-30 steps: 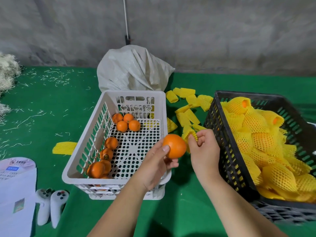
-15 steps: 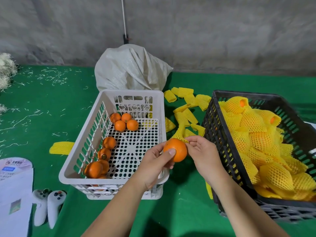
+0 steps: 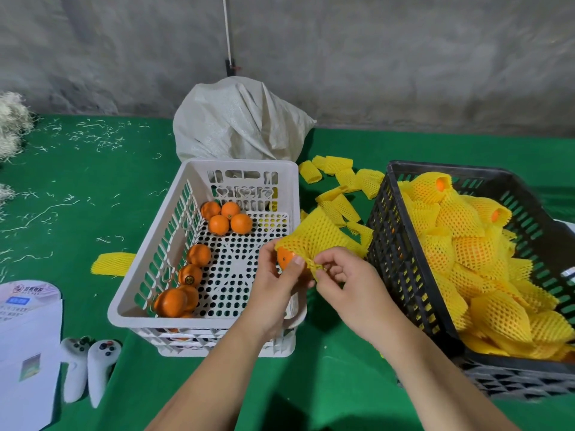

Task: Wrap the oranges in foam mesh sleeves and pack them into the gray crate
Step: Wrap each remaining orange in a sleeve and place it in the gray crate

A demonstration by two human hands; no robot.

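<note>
Orange (image 3: 284, 258) btwn both hands (image 3: 314, 276), half-sleeved

Before you spreads a green cloth surface (image 3: 93, 188), carrying a white crate (image 3: 149, 275) beside a dark gray crate (image 3: 401, 275). Loose yellow foam sleeves (image 3: 339, 178) lie between them (one more (image 3: 113, 262) sits left), with a white sack (image 3: 236, 119) behind, two white controllers (image 3: 90, 368), a printed sheet (image 3: 28, 337) and scattered pale shreds (image 3: 93, 135).

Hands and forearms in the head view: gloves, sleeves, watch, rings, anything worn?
Nothing worn that shows. The left hand and right hand are bare, with no gloves. Both forearms are uncovered up to the bottom edge of the frame, no sleeve cuffs in view. No watch, bracelet or ring visible. Fingernails are short and unpainted.
</note>
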